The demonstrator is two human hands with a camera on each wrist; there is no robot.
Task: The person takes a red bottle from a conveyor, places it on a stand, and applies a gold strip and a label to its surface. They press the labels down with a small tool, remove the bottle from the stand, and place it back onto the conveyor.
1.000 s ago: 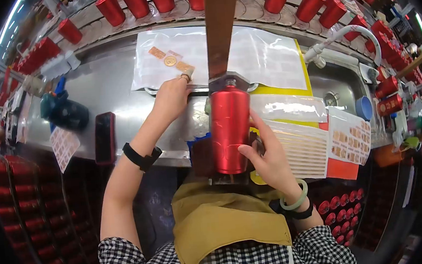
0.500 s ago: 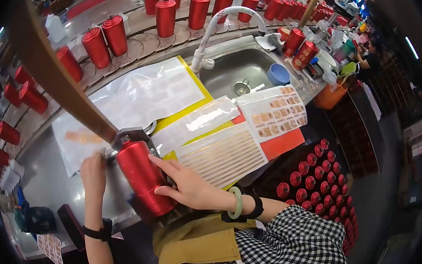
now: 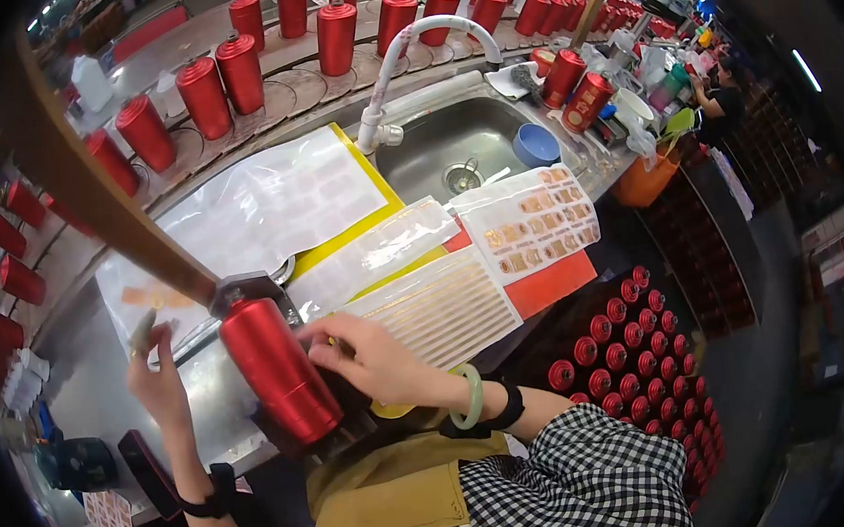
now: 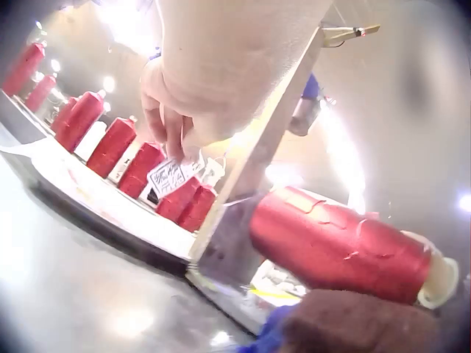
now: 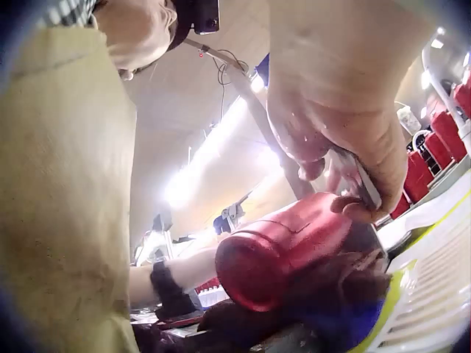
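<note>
My left hand [image 3: 158, 382] is pinching a small label [image 4: 171, 176] between thumb and fingertips, above the pale plastic sheet [image 3: 266, 202]. Dark printing is showing on the label in the left wrist view, but I am not able to read it; in the head view the fingers are blurring.

My right hand [image 3: 378, 358] is curling its fingers and thumb round a thin, shiny piece [image 5: 360, 176], just beside the red bottle [image 3: 279, 371]. The fingers are covering much of this piece, so I cannot tell what it is.

The bottle is lying between my hands, in front of my apron [image 3: 386, 487], its neck end at a dark bracket [image 3: 253, 286] at the foot of a brown post [image 3: 104, 181]. The bracket is hiding the neck in the head view, and whatever is bearing the bottle from below is mostly staying in shadow. The post is running out of the top of the view.

On my right, a gold-striped sheet [image 3: 436, 312] is lying near a sheet of printed labels [image 3: 537, 223]. Beyond them, a blue bowl [image 3: 536, 143] is sitting in the sink [image 3: 452, 145]. More red bottles [image 3: 337, 38] are standing along the far side, the outermost fading into the dark rim.
</note>
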